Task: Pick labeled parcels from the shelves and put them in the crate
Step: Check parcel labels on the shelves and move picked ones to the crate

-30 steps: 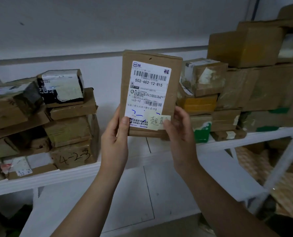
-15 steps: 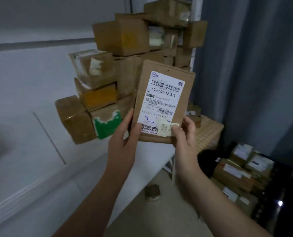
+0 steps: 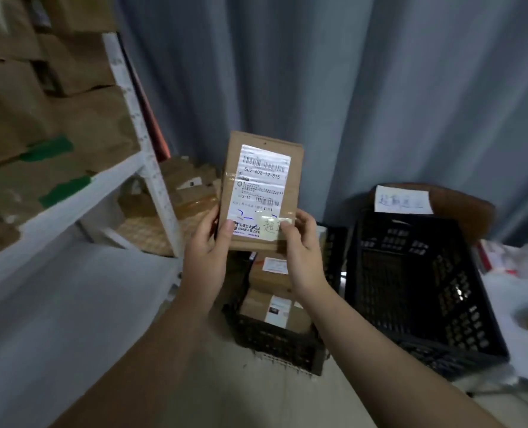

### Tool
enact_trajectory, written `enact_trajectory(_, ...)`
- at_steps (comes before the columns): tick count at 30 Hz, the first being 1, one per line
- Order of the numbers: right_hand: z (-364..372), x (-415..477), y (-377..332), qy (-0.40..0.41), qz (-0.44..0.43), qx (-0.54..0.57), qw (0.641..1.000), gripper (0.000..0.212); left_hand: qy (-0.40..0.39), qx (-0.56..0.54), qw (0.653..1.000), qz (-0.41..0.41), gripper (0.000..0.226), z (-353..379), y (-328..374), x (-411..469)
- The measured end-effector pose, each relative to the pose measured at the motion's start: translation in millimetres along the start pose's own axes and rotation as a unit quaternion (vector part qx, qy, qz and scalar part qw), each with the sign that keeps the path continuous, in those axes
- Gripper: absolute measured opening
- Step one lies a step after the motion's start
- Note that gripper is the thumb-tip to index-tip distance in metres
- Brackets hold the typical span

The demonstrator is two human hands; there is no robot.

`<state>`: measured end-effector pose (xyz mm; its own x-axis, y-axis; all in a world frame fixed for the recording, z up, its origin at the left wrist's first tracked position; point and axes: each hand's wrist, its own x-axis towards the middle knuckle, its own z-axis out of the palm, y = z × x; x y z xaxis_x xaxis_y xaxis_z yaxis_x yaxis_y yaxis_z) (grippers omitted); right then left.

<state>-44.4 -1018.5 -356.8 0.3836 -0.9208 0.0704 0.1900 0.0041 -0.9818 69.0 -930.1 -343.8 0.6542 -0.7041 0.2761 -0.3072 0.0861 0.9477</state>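
Two hands are sharing the parcel: our left hand and right hand are each pinching a lower corner, thumbs in front, so its label is facing us for reading. We are holding it upright in the air above the crate, half hidden behind our wrists and probably its destination.

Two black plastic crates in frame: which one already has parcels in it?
The smaller black plastic crate, the left one: labelled brown cardboard parcels lie inside it. The larger black plastic crate on the right shows only bare mesh walls.
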Motion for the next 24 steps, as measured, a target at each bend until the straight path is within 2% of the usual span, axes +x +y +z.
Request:
enact_trajectory(4, -60.4, 31.0, 13.5, 0.028, 0.033, -0.019, 0.999, 0.024, -0.052, 0.000, 0.998, -0.048, 0.036, 66.2, -31.3, 22.7)
enact_trajectory(9, -114.6, 52.8, 44.6, 0.062, 0.082, -0.039, 0.994, 0.038, -0.129, 0.003, 0.984, -0.120, 0.044, 128.9, -76.1, 37.5)
enact_trajectory(12, -130.5, 64.8, 68.1, 0.087, 0.108, -0.066, 0.988, 0.035, -0.178, 0.028, 0.972, -0.153, 0.039, 152.6, -104.2, 48.3)
enact_trajectory(18, -138.6, 99.4, 131.1, 0.153, 0.182, -0.127, 0.963, 0.042, -0.305, 0.114, 0.924, -0.202, 0.039, 181.0, -167.0, 91.5)
enact_trajectory(22, -133.9, 123.3, 180.0, 0.174, 0.221, -0.190, 0.941, 0.027, -0.385, 0.163, 0.880, -0.225, 0.040, 197.2, -217.2, 122.8)
enact_trajectory(24, -133.1, 134.9, 201.7, 0.190, 0.244, -0.216, 0.926, 0.028, -0.415, 0.187, 0.862, -0.225, 0.047, 206.6, -240.0, 136.3)
